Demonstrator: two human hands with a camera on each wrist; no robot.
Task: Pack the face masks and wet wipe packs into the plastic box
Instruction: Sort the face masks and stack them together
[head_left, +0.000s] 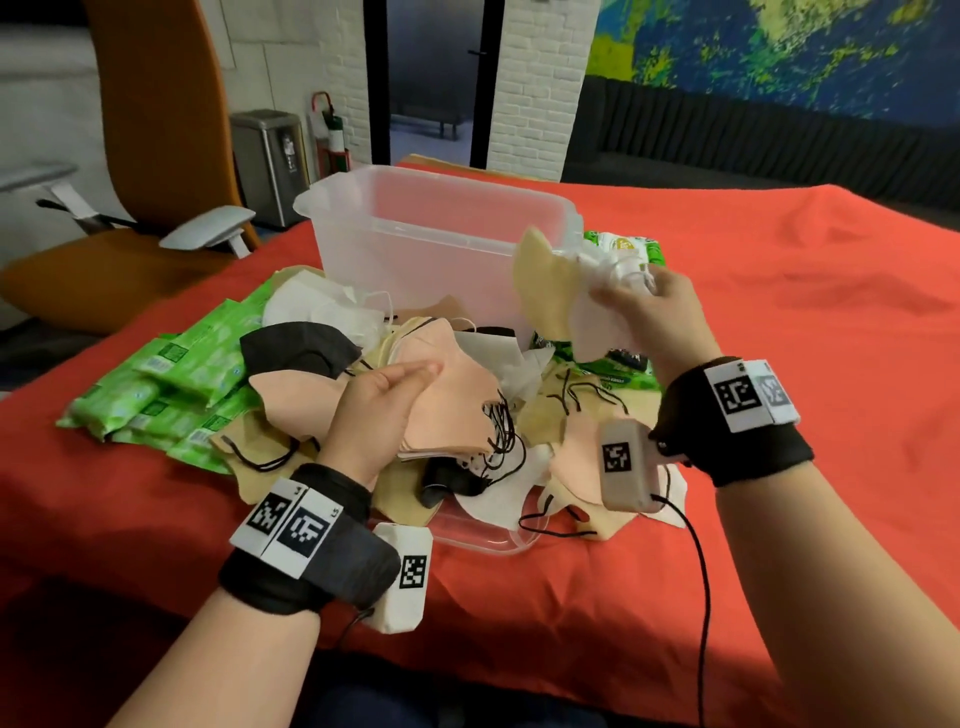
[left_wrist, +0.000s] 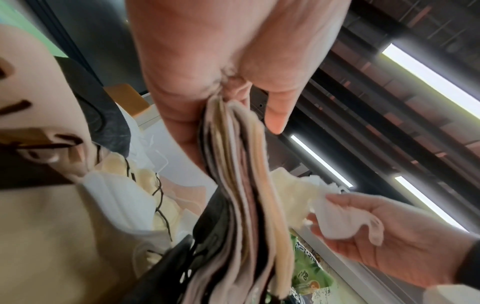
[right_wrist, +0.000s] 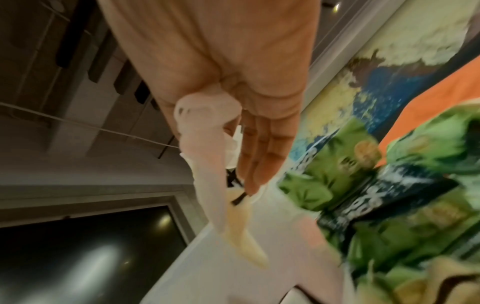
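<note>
A red cloth (head_left: 727, 322) covers the desk. The clear plastic box (head_left: 436, 228) stands upright at the far centre with no lid on it; nothing can be made out inside. A loose heap of face masks (head_left: 524, 415) in pink, beige, white and black lies directly in front of the box, with black ear loops tangled across it, and part of the heap rests on a clear lid (head_left: 483, 540) lying flat near the desk's front edge. One group of green wet wipe packs (head_left: 171, 384) lies left of the heap; a second group of green wipe packs (head_left: 618, 244) lies just right of the box, partly hidden behind the right hand. An orange chair (head_left: 130, 171) stands beyond the left desk edge, and a metal bin (head_left: 267, 161) stands behind it. The left hand (head_left: 379, 405) grips a thick stack of masks (head_left: 447, 405) between thumb and fingers, just above the heap. The right hand (head_left: 649, 317) is raised beside the box's right front corner and pinches a beige and a white mask (head_left: 550, 296). Printing on the wipe packs is too blurred to read. Black wristbands on both wrists carry square coded tags; "L5" is legible on the left one.
</note>
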